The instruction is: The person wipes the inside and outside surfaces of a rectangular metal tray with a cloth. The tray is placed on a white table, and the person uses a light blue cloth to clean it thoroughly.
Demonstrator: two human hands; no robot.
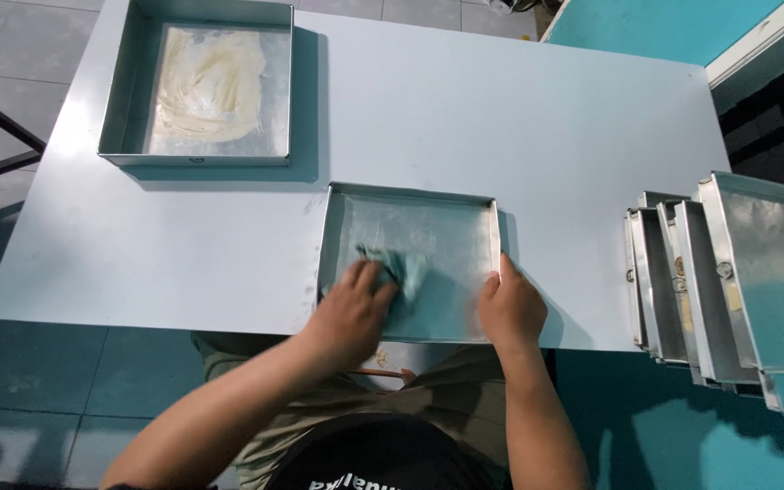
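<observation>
A square metal baking pan (419, 201) lies at the near edge of the pale blue table. My left hand (354, 313) presses a crumpled teal cloth (403, 269) against the pan's inner floor, near its left front corner. My right hand (510, 310) grips the pan's right front rim, thumb along the edge.
A second square metal pan (127, 91) smeared with pale yellow grease sits at the far left of the table (501, 118). Several metal pans (710, 290) stand on edge in a row at the right. A teal surface lies at the top right, tiled floor at the left.
</observation>
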